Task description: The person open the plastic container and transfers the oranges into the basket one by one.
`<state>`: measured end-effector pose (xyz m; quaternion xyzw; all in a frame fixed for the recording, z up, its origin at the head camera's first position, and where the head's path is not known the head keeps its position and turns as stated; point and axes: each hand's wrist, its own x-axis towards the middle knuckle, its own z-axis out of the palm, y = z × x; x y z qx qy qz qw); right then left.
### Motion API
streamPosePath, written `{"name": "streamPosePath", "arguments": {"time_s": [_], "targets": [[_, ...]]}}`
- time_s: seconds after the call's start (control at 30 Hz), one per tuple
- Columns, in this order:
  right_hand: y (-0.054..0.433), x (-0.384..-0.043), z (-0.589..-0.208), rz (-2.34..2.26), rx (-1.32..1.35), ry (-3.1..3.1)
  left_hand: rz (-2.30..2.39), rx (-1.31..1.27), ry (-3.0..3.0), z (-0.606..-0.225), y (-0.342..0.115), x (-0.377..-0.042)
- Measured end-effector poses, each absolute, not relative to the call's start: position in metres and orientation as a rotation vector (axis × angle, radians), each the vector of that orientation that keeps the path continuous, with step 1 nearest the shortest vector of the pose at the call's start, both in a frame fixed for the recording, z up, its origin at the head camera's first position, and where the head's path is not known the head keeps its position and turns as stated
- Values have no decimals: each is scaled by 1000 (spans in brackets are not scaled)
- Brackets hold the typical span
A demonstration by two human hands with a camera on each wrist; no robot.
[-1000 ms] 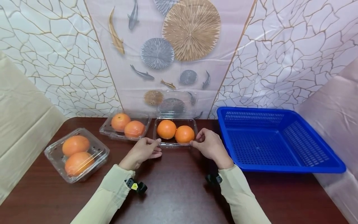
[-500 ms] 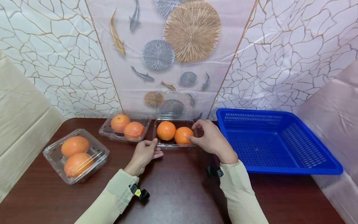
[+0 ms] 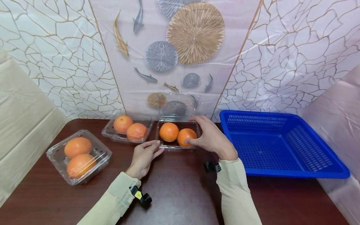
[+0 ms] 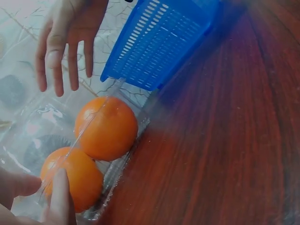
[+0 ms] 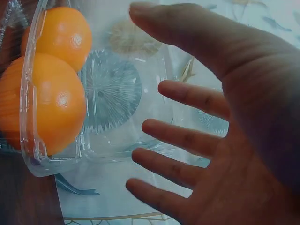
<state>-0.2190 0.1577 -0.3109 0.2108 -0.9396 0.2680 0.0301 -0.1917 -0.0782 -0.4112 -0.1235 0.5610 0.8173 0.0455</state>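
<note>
A clear plastic clamshell box (image 3: pixel 175 147) stands at the table's back edge. Two oranges sit side by side in it, a left orange (image 3: pixel 168 132) and a right orange (image 3: pixel 187 137). Its see-through lid (image 5: pixel 154 101) is raised against the backdrop. My left hand (image 3: pixel 142 157) pinches the box's front left corner between thumb and index finger; the left wrist view shows both fingertips at the rim. Over the box's right side, my right hand (image 3: pixel 212 139) has its fingers spread and straight. The right wrist view shows nothing in its palm, with the fingers reaching toward the lid.
Two more clear boxes, each with two oranges, are on the left: a back box (image 3: pixel 127 126) and a nearer, angled box (image 3: pixel 78 157). A blue plastic basket (image 3: pixel 284 175) occupies the right side. The patterned backdrop (image 3: pixel 197 72) hangs right behind the table (image 3: pixel 180 197).
My right hand has left the box's front right corner, spread its fingers and moved back over the right side toward the lid. My left hand has stayed at the front left corner.
</note>
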Motion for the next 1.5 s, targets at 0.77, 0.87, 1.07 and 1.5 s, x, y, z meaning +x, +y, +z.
{"name": "streamPosePath", "arguments": {"time_s": [0.77, 0.87, 1.07, 1.5], "targets": [[162, -240, -332, 884, 769, -2876, 2454, -344, 1658, -410, -88, -196], [160, -242, -334, 879, 786, -2886, 2457, -359, 1659, -411, -89, -195], [158, -246, -339, 893, 770, -2928, 2445, -352, 1648, -412, -87, -196], [156, -253, -350, 859, 739, -2981, 2450, -325, 1650, -411, -86, -197]]}}
